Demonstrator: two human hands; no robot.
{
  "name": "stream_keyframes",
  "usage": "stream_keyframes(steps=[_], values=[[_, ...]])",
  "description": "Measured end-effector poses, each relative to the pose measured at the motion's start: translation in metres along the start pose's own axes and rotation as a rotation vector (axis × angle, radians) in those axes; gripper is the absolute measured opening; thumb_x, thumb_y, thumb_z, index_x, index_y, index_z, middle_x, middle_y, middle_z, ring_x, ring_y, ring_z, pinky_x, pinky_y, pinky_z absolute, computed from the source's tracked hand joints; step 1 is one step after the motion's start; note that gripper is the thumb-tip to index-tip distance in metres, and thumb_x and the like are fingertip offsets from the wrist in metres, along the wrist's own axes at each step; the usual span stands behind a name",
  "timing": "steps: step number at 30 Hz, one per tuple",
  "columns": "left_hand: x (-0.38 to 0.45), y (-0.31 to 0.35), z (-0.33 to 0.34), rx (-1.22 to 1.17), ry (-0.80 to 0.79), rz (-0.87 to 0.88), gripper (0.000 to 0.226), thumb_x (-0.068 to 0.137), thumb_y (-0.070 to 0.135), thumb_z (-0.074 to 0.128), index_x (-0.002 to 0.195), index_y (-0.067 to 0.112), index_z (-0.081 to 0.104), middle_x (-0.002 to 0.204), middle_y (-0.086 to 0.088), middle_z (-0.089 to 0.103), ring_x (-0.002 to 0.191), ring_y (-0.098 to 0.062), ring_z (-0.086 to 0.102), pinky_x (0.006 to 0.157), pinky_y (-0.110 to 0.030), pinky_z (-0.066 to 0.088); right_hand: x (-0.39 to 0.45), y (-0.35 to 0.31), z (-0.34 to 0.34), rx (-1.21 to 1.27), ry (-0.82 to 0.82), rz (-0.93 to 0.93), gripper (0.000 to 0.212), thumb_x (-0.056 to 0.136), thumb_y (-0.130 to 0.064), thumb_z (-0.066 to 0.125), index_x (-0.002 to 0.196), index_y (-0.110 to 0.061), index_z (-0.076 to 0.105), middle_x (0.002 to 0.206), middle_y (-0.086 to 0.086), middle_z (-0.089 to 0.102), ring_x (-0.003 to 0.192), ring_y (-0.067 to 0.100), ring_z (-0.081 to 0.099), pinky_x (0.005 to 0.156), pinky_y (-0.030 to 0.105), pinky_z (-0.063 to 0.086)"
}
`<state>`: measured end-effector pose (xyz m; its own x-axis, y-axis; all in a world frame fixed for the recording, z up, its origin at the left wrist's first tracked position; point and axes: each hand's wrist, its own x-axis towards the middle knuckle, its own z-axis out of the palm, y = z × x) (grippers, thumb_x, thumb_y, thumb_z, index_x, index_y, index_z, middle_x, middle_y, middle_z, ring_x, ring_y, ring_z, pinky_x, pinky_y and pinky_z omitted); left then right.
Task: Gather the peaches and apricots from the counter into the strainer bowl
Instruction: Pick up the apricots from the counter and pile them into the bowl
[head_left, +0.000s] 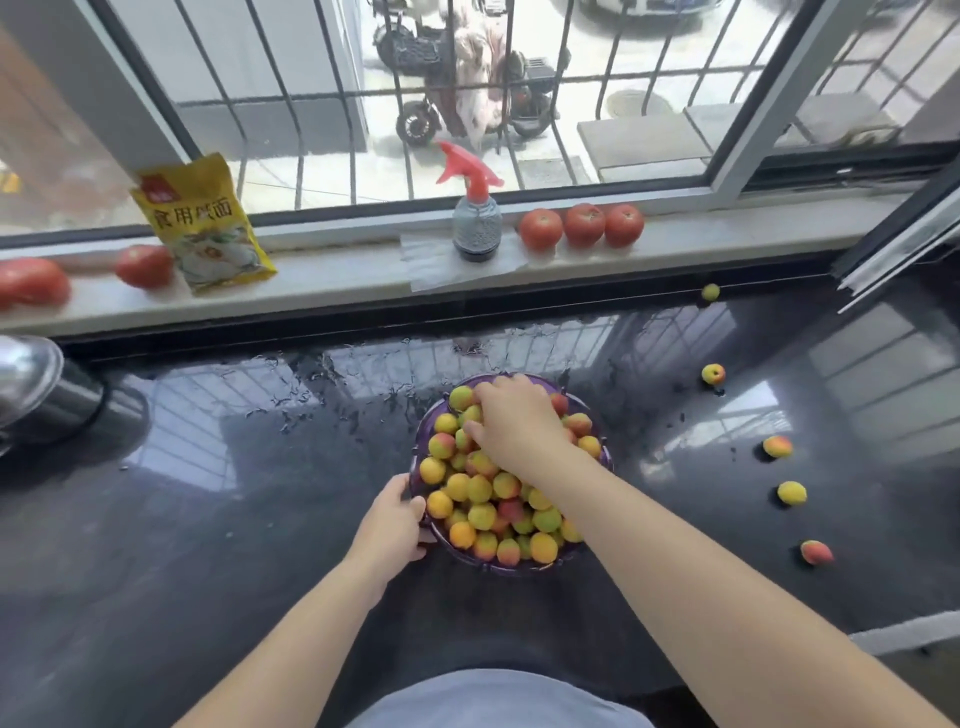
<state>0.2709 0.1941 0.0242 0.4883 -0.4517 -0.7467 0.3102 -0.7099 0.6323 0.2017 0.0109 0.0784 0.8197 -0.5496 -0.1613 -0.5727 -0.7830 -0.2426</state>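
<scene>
A purple strainer bowl (605, 460) stands mid-counter, heaped with small yellow, orange and red peaches and apricots (480, 501). My left hand (395, 525) grips the bowl's near-left rim. Palm down, my right hand (514, 426) rests on the far side of the heap, its fingers spread over the fruit; whether anything lies under the palm is hidden. Several loose fruits lie on the dark counter to the right: one by the back edge (710, 292), one further forward (714, 374), and others in a line (777, 447) (791, 492) (816, 552).
The black counter (234, 467) is wet behind the bowl. On the window sill stand a red-topped spray bottle (475, 223), a yellow packet (205, 228) and tomatoes (584, 224) (144, 266). A metal pot (26, 374) sits at the far left.
</scene>
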Motion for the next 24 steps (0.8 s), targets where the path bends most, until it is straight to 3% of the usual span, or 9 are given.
stream_keyframes(steps=[3,12,15,20,24], values=[[-0.001,0.001,-0.002,0.024,-0.009,0.005,0.03,0.113,0.019,0.038,0.124,0.039,0.057,0.112,-0.003,0.077,0.1,-0.03,0.077,0.092,-0.047,0.06,0.005,-0.005,0.013,-0.127,-0.013,0.06,0.034,0.097,-0.041,0.057,0.12,-0.016,0.061,0.123,0.007,0.06,0.117,0.029,0.048,0.096,0.044,0.041],[-0.006,0.004,0.0,0.047,0.002,0.012,0.03,0.114,0.021,0.036,0.131,0.036,0.056,0.115,-0.004,0.075,0.099,-0.029,0.076,0.091,-0.046,0.059,0.008,0.003,0.017,-0.077,-0.024,0.088,0.041,0.097,-0.047,0.056,0.123,-0.016,0.061,0.123,0.007,0.059,0.118,0.03,0.048,0.098,0.045,0.041],[-0.009,0.005,0.001,0.054,-0.002,0.013,0.029,0.115,0.022,0.035,0.128,0.035,0.058,0.116,-0.004,0.074,0.101,-0.03,0.075,0.093,-0.047,0.058,-0.002,0.017,0.008,0.1,0.025,0.102,0.044,0.095,-0.05,0.057,0.126,-0.019,0.063,0.12,0.004,0.06,0.116,0.027,0.049,0.098,0.045,0.041],[-0.009,0.002,0.0,0.071,0.007,0.024,0.029,0.115,0.023,0.037,0.124,0.034,0.063,0.114,-0.001,0.077,0.098,-0.025,0.077,0.091,-0.043,0.059,-0.059,0.087,0.01,0.564,0.351,0.4,0.025,0.095,-0.021,0.06,0.117,-0.016,0.072,0.108,0.001,0.066,0.107,0.024,0.06,0.097,0.04,0.047],[-0.002,0.0,-0.001,0.143,0.032,0.028,0.031,0.114,0.02,0.039,0.116,0.028,0.07,0.105,-0.002,0.081,0.095,-0.023,0.078,0.093,-0.045,0.059,-0.108,0.152,0.036,0.521,0.273,0.69,0.026,0.096,-0.009,0.054,0.116,-0.012,0.071,0.115,0.009,0.064,0.111,0.03,0.059,0.094,0.033,0.042]])
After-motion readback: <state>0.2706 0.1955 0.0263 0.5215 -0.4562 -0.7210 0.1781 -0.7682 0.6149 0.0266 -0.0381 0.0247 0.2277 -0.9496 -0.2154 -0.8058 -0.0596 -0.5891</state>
